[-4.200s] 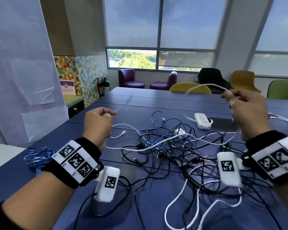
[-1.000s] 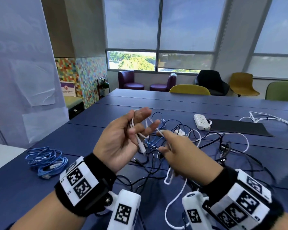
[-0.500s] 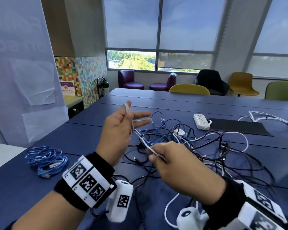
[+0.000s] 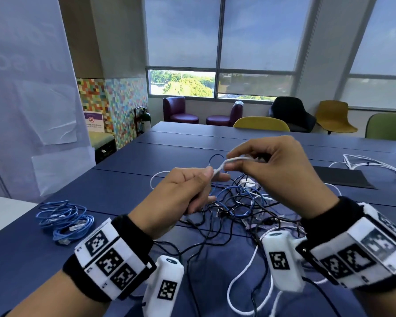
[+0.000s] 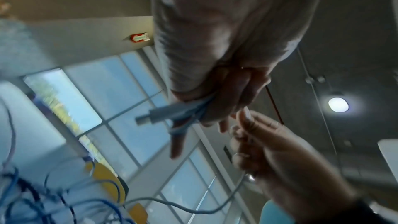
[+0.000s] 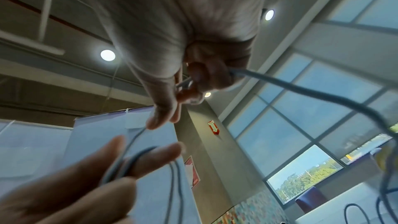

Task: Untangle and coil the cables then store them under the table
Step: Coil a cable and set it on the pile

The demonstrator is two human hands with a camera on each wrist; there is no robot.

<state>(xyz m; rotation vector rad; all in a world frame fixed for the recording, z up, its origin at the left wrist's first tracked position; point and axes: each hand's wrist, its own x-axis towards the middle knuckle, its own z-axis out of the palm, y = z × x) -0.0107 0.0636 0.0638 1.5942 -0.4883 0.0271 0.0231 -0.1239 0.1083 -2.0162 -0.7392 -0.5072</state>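
Note:
A thin white cable [image 4: 234, 160] is stretched between both hands above the blue table [image 4: 114, 195]. My left hand [image 4: 188, 188] has its fingers curled round several loops of it, with a USB plug [image 5: 148, 117] sticking out of the grip. My right hand [image 4: 268, 165] pinches the same cable [image 6: 280, 88] between thumb and fingers, a little higher and to the right. Below both hands lies a tangle of black, blue and white cables [image 4: 240, 202].
A coiled blue cable [image 4: 64, 220] lies at the left of the table. A black mat [image 4: 338, 177] and a bunch of white cables [image 4: 370, 165] sit at the far right. Chairs [image 4: 261, 123] stand along the table's far edge.
My right hand has risen from low near the tangle to above my left hand, drawing the white cable up. My left hand's fingers have curled in round the loops.

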